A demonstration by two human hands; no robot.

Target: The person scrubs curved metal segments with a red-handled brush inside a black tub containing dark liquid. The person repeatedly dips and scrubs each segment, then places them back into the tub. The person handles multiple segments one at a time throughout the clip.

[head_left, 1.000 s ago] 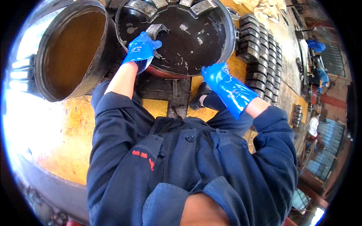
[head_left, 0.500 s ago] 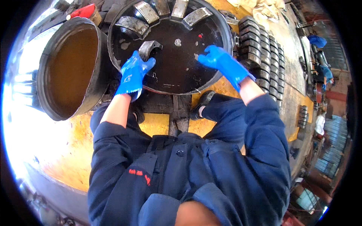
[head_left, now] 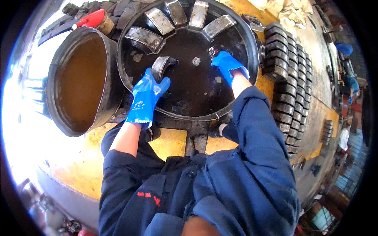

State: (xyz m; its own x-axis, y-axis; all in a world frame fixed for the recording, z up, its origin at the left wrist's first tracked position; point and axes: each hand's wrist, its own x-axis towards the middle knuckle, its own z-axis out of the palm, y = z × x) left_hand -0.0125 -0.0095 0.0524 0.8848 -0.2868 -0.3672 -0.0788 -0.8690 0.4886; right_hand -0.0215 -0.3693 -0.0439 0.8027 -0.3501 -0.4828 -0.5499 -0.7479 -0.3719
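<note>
My left hand, in a blue rubber glove, grips the near end of a curved metal block. That block is held over the dark liquid of a wide round pan. My right hand, gloved alike, is closed at a small red and silvery bit in the pan; its fingertips are partly hidden and what they hold is unclear. Along the far side of the pan, several similar curved blocks stand in an arc.
At the left, a deep metal tub of brown liquid touches the pan. Rows of stacked dark curved blocks line its right side. A red-handled object lies at the far left. Pale cloth is heaped at the far right.
My right hand has moved from near the pan's right side forward to the small red bit, and its fingers have closed. My left hand stays at the curved block. The view has shifted slightly.
</note>
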